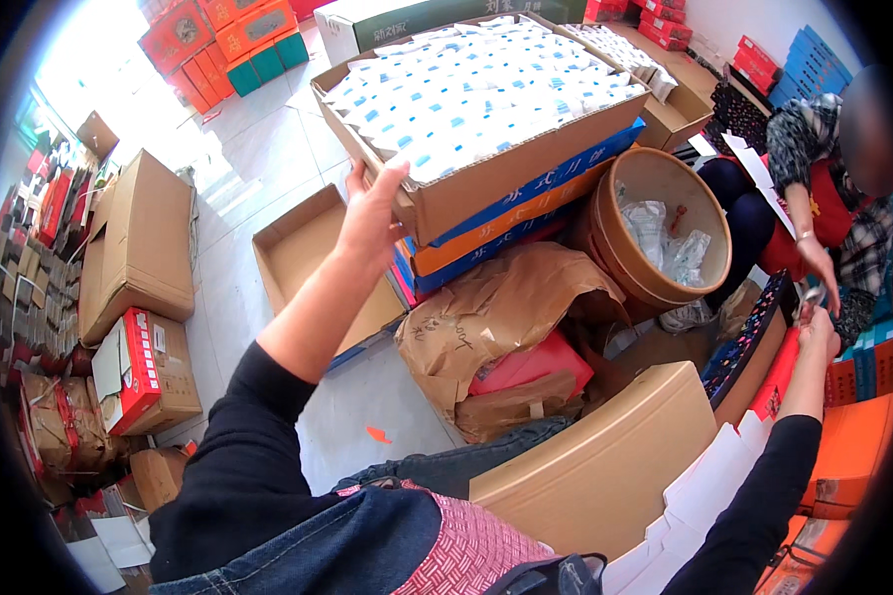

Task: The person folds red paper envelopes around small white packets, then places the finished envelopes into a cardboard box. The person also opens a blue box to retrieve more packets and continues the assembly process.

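My left hand (372, 213) grips the near left corner of a shallow cardboard tray (526, 164), thumb over the rim. White packets with blue marks (486, 94) fill the tray in close rows. It rests on a stack of blue and orange flat boxes (511, 223). Stretched out to the far right, my right hand (819, 335) is closed round a small shiny silvery thing (812, 300), too small to make out. Just beyond it is a co-worker's hand (817, 260). Below my right hand stands a long red box (779, 372).
A brown bucket (600, 233) with clear plastic wrappers stands right of the stack. Crumpled brown paper (506, 307) and a closed cardboard box (605, 456) lie before me. An open carton (298, 243) sits on the floor. More cartons (139, 248) line the left side.
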Tool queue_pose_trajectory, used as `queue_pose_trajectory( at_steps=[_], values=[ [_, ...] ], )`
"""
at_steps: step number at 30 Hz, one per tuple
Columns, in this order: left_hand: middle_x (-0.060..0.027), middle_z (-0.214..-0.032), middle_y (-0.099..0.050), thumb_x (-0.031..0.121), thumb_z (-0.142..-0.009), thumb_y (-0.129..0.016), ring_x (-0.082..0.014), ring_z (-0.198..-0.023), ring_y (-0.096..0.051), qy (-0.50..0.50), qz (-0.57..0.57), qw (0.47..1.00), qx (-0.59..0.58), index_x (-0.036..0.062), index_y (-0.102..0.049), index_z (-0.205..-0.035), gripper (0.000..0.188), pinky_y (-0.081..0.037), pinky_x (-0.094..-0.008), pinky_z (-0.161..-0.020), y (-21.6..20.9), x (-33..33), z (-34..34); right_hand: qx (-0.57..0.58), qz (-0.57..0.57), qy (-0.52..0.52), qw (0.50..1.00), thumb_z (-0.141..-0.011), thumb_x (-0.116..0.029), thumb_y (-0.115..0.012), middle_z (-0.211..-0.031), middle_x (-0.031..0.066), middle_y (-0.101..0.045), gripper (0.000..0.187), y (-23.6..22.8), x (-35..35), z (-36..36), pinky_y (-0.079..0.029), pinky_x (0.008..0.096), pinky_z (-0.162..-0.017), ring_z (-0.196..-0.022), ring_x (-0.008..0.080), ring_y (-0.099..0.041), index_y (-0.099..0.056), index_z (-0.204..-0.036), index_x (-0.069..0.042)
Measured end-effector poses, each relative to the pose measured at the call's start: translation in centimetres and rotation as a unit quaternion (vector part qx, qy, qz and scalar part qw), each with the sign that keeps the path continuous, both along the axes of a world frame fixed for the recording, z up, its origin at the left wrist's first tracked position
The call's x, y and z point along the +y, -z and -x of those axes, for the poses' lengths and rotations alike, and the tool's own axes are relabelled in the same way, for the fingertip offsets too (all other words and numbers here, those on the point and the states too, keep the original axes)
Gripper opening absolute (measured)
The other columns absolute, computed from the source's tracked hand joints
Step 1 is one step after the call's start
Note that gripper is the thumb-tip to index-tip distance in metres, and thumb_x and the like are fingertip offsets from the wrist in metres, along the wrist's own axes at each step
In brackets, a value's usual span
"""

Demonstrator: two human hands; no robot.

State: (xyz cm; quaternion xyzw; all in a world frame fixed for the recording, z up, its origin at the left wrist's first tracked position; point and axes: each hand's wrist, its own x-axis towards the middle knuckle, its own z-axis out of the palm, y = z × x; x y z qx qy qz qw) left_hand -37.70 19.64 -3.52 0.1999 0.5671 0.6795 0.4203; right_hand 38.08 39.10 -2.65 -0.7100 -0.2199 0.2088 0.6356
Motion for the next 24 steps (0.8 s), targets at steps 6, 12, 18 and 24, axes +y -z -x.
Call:
queue_pose_trajectory(
  at_steps=[6, 12, 18, 24],
  values=[
    [-0.0090, -0.117, -0.047, 0.031, -0.077, -0.073, -0.0247, -0.102, -0.052, -0.275, -0.107, 0.700, 0.650, 0.0064, -0.042, -0.124, 0.061, -0.046, -0.0376, -0.083, -1.9, 0.4, 2.9, -0.425, 0.194, 0.004, 0.884, -0.080, -0.023, -0.064, -0.104, 0.0116, -0.063, 0.041, -7.0, -8.4, 18.0, -0.050, 0.0235, -0.057, -0.073, 0.0178, -0.064, -0.058, -0.116, -0.004],
    [-0.0146, -0.084, -0.064, 0.027, -0.084, -0.064, -0.0289, -0.078, -0.063, 0.159, -0.006, 0.680, 0.715, 0.0025, -0.066, -0.082, 0.024, -0.048, -0.0366, -0.071, -6.4, 3.2, 1.6, -0.251, -0.005, -0.338, 0.907, -0.087, -0.001, -0.052, -0.122, 0.0094, -0.052, 0.031, -3.5, -14.7, 25.1, -0.052, 0.0229, -0.063, -0.085, 0.0138, -0.061, -0.051, -0.118, 0.001],
    [-0.0204, -0.089, -0.065, 0.024, -0.078, -0.064, -0.0317, -0.085, -0.064, 0.248, 0.064, 0.658, 0.709, -0.0042, -0.063, -0.085, 0.029, -0.049, -0.0395, -0.072, -6.0, 7.5, 0.1, -0.250, 0.023, -0.414, 0.875, -0.084, 0.002, -0.054, -0.131, 0.0088, -0.044, 0.025, -5.3, -26.2, 32.1, -0.051, 0.0220, -0.064, -0.081, 0.0109, -0.061, -0.055, -0.109, 0.003],
    [-0.0174, -0.074, -0.059, 0.030, -0.081, -0.060, -0.0275, -0.069, -0.056, 0.223, 0.000, 0.686, 0.693, -0.0026, -0.057, -0.086, 0.033, -0.043, -0.0423, -0.062, -4.6, 9.3, 3.5, -0.272, 0.066, -0.379, 0.882, -0.084, 0.002, -0.054, -0.128, 0.0132, -0.045, 0.022, -7.1, -35.9, 30.7, -0.051, 0.0234, -0.062, -0.078, 0.0131, -0.062, -0.056, -0.106, 0.002]
  ],
)
